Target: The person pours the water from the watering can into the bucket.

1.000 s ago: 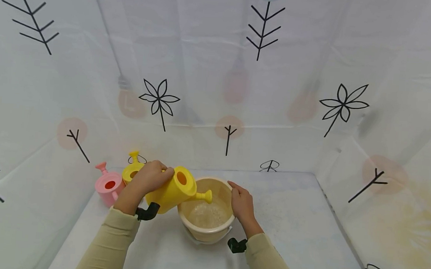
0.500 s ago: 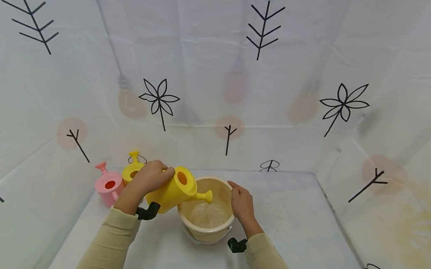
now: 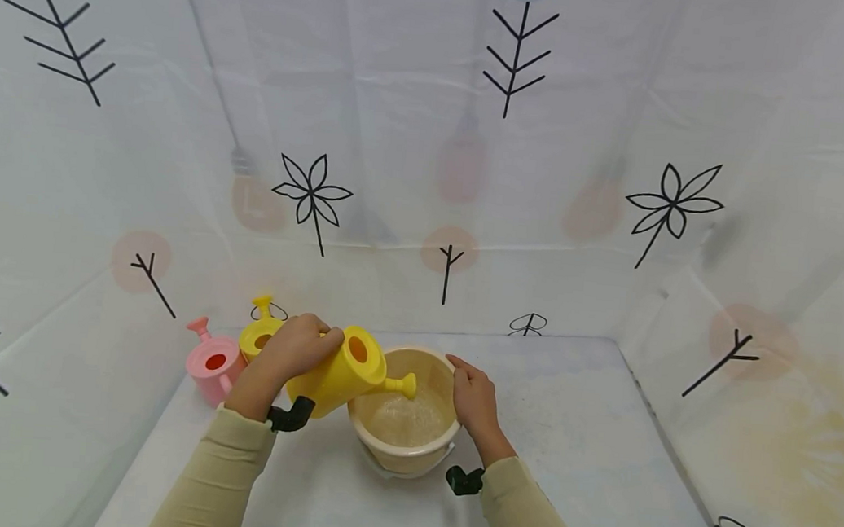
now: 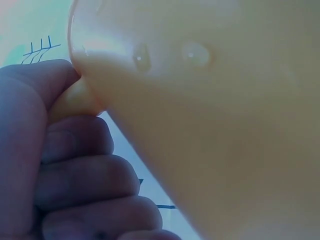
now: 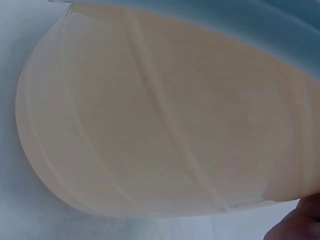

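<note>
As we look across from the left, a pink watering can (image 3: 202, 380) stands upright on the desk (image 3: 556, 444), its spout raised and its handle towards us. Just beside it we see a small yellow can (image 3: 251, 335), partly hidden behind the left hand (image 3: 300, 346). That hand reaches from a beige sleeve (image 3: 217, 465) with a black wrist device (image 3: 292, 414) at its cuff, and in the left wrist view we find its fingers curled round the handle of the larger yellow can (image 3: 329, 383). This can tilts to the right, off the desk, and its spout reaches over the opening of the cream bucket (image 3: 399, 458). We make out a pale, mottled patch inside the bucket; whether a stream leaves the spout we cannot tell. The bucket stands upright near the middle of the desk, with its carrying handle (image 3: 396, 474) hanging low at the front. At its right side the right hand (image 3: 476, 396) grips the rim, forefinger laid on the edge, though we cannot make out every finger. Below it, another black device (image 3: 464, 481) sits by the right cuff.
</note>
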`<state>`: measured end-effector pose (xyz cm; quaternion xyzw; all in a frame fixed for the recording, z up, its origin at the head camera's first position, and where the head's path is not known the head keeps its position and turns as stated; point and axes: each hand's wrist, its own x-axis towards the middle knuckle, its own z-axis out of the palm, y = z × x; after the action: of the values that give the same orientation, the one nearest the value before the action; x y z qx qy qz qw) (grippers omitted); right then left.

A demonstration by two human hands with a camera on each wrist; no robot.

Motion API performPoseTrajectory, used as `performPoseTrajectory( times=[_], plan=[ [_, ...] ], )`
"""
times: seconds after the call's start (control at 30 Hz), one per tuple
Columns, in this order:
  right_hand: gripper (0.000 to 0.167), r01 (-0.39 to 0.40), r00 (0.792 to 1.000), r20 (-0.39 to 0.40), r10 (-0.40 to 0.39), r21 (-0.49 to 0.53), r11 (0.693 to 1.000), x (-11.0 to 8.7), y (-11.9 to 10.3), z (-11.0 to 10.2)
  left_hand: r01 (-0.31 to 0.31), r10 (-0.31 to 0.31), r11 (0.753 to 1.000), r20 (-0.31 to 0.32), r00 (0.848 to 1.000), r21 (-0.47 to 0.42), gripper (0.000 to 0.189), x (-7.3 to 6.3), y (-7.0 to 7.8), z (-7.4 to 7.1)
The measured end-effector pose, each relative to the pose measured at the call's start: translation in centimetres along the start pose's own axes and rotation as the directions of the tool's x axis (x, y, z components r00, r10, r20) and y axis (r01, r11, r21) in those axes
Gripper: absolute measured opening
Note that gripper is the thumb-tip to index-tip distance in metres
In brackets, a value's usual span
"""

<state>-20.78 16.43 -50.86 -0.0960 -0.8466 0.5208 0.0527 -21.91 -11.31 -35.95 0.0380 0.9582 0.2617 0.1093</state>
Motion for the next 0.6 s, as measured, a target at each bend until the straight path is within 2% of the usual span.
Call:
performPoseTrajectory(
  times=[0.6],
  plan=[
    [0.045, -0.003, 1.000, -0.003, 0.003, -0.013, 1.000, -0.02, -0.01, -0.04, 0.007, -0.007, 1.000, -0.003, 1.000, 0.009, 0.040, 0.07, 0.24, 0.09]
  ],
)
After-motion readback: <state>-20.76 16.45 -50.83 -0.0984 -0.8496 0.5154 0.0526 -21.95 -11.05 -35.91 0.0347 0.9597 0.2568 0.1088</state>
